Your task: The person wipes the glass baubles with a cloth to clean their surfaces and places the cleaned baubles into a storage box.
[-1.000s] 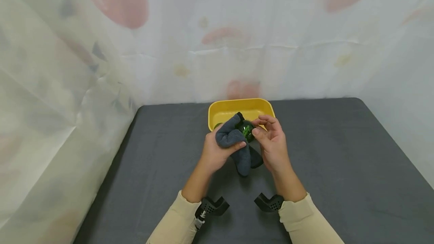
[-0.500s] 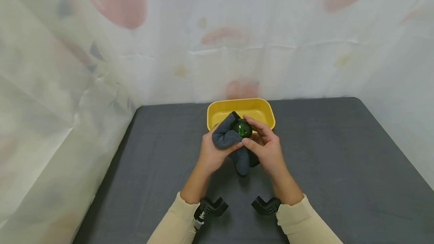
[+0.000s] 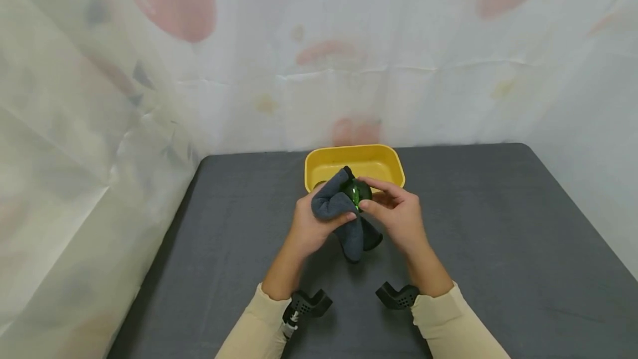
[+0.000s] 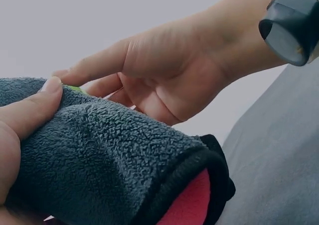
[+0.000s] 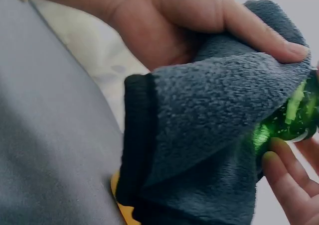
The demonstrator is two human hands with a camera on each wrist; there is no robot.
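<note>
Turned a little since a second ago, green glass ball (image 3: 356, 193) pinched by right hand (image 3: 399, 216) above table's far edge (image 3: 448, 147), near yellow tray (image 3: 319, 166), so left hand (image 3: 314, 223), gripping grey cloth (image 3: 335, 204), can rub it.

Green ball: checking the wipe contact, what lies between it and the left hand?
The grey cloth, between the left hand and the green ball, seen from the right wrist.
</note>
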